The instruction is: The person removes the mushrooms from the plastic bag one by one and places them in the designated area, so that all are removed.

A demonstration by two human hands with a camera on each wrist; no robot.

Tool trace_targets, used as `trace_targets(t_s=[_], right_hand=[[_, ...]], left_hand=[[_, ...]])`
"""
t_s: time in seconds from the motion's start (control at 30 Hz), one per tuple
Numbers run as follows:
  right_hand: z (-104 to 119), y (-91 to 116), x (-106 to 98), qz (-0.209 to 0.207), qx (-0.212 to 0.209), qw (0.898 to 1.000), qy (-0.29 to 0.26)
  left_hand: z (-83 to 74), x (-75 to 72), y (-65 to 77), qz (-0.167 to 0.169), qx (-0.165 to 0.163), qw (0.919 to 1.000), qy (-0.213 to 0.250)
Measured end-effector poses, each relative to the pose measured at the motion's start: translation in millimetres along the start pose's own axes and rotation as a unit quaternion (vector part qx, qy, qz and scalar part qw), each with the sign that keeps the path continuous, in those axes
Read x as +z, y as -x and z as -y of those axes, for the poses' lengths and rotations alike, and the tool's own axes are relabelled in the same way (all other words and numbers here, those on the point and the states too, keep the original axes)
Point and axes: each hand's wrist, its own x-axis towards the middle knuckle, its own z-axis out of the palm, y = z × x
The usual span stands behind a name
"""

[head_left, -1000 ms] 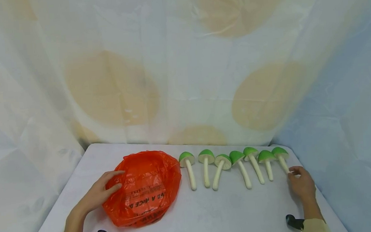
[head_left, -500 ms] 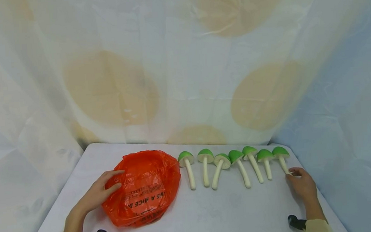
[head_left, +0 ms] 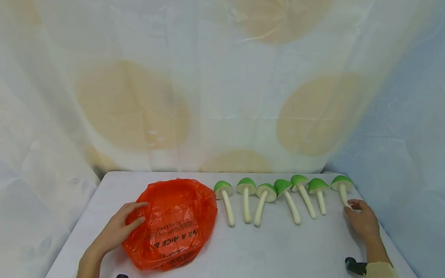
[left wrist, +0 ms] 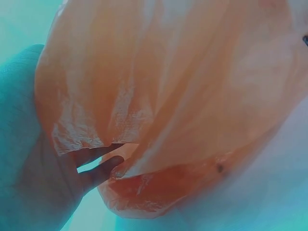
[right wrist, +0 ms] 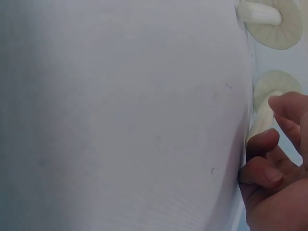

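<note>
A crinkled red plastic bag (head_left: pixel 170 222) with black lettering lies on the left half of the table. My left hand (head_left: pixel 114 232) is at its left side, thumb and fingers spread apart over the plastic. In the left wrist view the bag (left wrist: pixel 192 86) covers part of the left hand (left wrist: pixel 29 144), and dark fingertips show at its edge. Far right, my right hand (head_left: pixel 362 222) pinches the stem end of a green-capped toy mushroom (head_left: pixel 342 182). The right wrist view shows this mushroom's pale underside (right wrist: pixel 276 81) beyond the right hand's (right wrist: pixel 279 185) bent fingers.
Several more green-capped toy mushrooms (head_left: pixel 265 194) lie in a row between bag and right hand, caps toward the back. The white table (head_left: pixel 261 257) ends at a hanging sheet (head_left: pixel 219 92) with tan spots. More sheeting (head_left: pixel 433 154) borders the right side.
The rightmost mushroom's cap has swung slightly right, away from its neighbour, and its stem stands straighter. My right hand has shifted only slightly; the left hand stays at the bag.
</note>
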Motion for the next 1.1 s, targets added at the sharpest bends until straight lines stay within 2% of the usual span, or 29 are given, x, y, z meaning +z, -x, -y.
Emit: trace_targets(t_s=[0.17, 0.33, 0.63, 0.8, 1.1], right_hand=[[1.6, 0.3, -1.2, -0.002, -0.003, 1.000, 0.004], [2.4, 2.6, -1.7, -0.004, -0.024, 1.000, 0.005], [5.6, 8.0, -8.2, -0.070, -0.052, 0.994, 0.069], [9.3, 10.5, -12.0, -0.044, -0.046, 0.994, 0.085], [4.4, 9.0, -9.7, -0.034, -0.026, 0.997, 0.057]], left_hand=[[-1.0, 0.5, -0.7, 0.002, -0.001, 1.0000, 0.002], [-1.5, 1.1, -1.8, 0.003, 0.000, 1.0000, 0.004], [0.5, -0.4, -1.3, 0.005, -0.005, 1.0000, 0.005], [0.2, -1.5, -0.4, 0.007, -0.006, 0.9999, 0.010], [-1.2, -2.4, 0.4, 0.001, -0.004, 1.0000, 0.006]])
